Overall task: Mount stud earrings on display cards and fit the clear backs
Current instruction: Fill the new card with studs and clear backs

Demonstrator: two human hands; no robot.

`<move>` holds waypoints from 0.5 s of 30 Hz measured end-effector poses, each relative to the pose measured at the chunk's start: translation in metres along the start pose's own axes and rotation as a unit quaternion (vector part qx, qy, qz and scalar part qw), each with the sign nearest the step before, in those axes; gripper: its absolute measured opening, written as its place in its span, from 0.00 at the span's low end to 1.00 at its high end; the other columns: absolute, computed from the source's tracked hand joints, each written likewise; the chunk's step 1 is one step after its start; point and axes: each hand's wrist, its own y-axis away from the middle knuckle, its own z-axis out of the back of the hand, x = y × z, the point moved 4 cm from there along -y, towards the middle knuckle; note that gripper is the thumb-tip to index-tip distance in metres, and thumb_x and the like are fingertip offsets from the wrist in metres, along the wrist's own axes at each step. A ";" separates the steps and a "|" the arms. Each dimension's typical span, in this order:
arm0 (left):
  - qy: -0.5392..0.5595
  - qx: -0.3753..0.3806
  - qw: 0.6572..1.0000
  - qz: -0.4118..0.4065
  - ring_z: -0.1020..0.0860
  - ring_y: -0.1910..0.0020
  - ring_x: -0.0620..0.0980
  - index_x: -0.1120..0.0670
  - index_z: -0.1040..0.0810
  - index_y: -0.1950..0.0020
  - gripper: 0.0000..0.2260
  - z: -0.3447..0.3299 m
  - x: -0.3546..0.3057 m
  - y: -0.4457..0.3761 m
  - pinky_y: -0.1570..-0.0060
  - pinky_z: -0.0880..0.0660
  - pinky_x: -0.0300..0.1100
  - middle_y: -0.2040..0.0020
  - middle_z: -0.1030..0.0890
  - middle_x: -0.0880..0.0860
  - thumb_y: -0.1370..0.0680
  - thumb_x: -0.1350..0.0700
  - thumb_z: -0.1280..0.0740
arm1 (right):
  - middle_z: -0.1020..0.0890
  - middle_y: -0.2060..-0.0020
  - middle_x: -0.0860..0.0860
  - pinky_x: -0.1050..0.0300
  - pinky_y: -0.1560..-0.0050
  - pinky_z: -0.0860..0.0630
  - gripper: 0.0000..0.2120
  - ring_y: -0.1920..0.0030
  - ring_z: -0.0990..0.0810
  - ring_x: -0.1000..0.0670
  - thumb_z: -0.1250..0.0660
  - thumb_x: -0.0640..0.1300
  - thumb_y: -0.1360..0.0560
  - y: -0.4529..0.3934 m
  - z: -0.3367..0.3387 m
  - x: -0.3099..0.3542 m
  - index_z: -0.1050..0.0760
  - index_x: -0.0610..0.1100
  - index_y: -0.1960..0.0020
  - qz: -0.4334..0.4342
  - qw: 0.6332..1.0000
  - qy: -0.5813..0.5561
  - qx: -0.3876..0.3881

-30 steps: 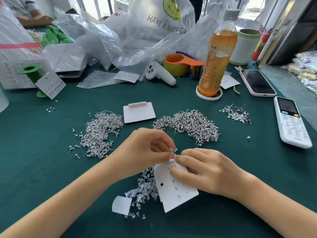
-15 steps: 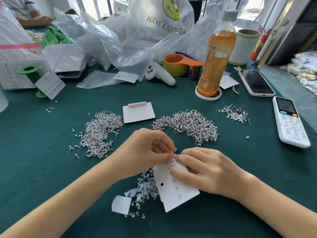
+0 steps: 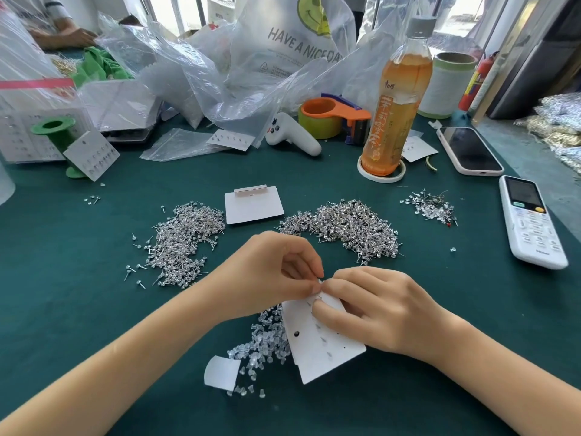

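Left hand: I see my left hand (image 3: 267, 275) curled, thumb and forefinger pressed together at the top edge of the display card (image 3: 317, 347); whatever they pinch is too small for me to make out.
Right hand: my right hand (image 3: 377, 306) lies on the card's upper half, its fingers (image 3: 327, 311) curled and clamped on the card, the forefinger tip touching the left thumb.
Display card: white, tilted, lying on the green desk (image 3: 78, 309) just in front of me, with a dark hole near its left edge and small stud marks down its face.
Clear backs: a heap of clear backs (image 3: 267, 338) lies just left of the card, partly under its edge, with a small white scrap (image 3: 221, 372) at its near end.
Stud earrings: 2 large silver piles, the left pile (image 3: 185, 243) and the right pile (image 3: 349, 225), lie beyond my hands; a smaller scatter (image 3: 432, 207) sits further right.
Blank card: another white card (image 3: 253, 204) lies between the 2 piles.
Far side: a bottle of orange drink (image 3: 394, 102), a tape dispenser (image 3: 330, 116), a phone (image 3: 468, 151) and a white remote (image 3: 531, 221).
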 end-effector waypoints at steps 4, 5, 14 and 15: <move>-0.003 0.011 1.000 0.002 0.17 0.61 0.49 0.54 0.19 0.58 0.05 0.000 -0.003 -0.004 0.55 0.20 0.41 0.62 0.16 0.52 0.29 0.62 0.26 | 0.19 0.66 0.46 0.56 0.62 0.21 0.09 0.66 0.21 0.46 0.34 0.31 0.28 -0.001 0.004 0.000 0.18 0.43 0.60 -0.007 1.000 0.016 -0.009; -0.001 0.012 1.000 0.003 0.17 0.62 0.49 0.55 0.19 0.58 0.05 0.001 -0.003 -0.005 0.55 0.20 0.39 0.61 0.16 0.52 0.29 0.63 0.26 | 0.18 0.66 0.46 0.56 0.62 0.21 0.09 0.66 0.21 0.46 0.32 0.32 0.29 -0.001 0.004 -0.001 0.17 0.43 0.60 -0.009 1.000 0.017 -0.014; 0.051 -0.017 0.999 -0.008 0.17 0.62 0.47 0.55 0.19 0.56 0.06 0.005 -0.003 -0.006 0.57 0.21 0.36 0.61 0.15 0.52 0.29 0.63 0.25 | 0.17 0.63 0.45 0.56 0.62 0.20 0.08 0.63 0.19 0.45 0.32 0.31 0.27 -0.003 0.007 -0.005 0.17 0.42 0.59 -0.029 0.999 0.007 -0.036; 0.048 -0.018 0.999 -0.008 0.17 0.62 0.47 0.55 0.18 0.57 0.06 0.004 -0.003 -0.006 0.57 0.20 0.37 0.61 0.15 0.52 0.29 0.63 0.25 | 0.17 0.63 0.45 0.57 0.61 0.20 0.09 0.63 0.19 0.45 0.33 0.32 0.27 -0.003 0.008 -0.005 0.17 0.42 0.60 -0.028 0.999 0.010 -0.036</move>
